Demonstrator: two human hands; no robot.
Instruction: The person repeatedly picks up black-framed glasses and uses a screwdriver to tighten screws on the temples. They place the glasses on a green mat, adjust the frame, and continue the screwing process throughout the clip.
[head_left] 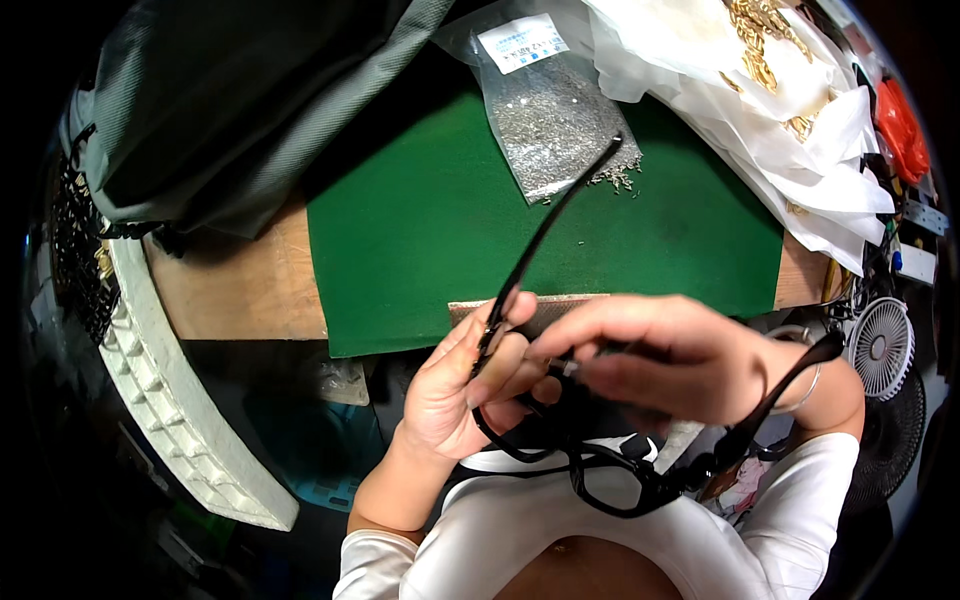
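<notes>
A black eyeglass frame is in my left hand, whose fingers close round it near one hinge. One temple of it points up and away over the mat; the other reaches right, below my right wrist. Its two rims hang low in front of my white shirt. Beside the left fingertips, my right hand is curled with index finger and thumb toward the hinge area. The right fingers are slightly blurred. A small pale spot shows near the right thumb tip, too small to name.
A green mat covers the wooden table. On it lies a clear bag of tiny metal parts, some spilled beside it. White plastic wrapping with gold pieces is upper right. A grey-black bag, a white foam tray and a fan flank me.
</notes>
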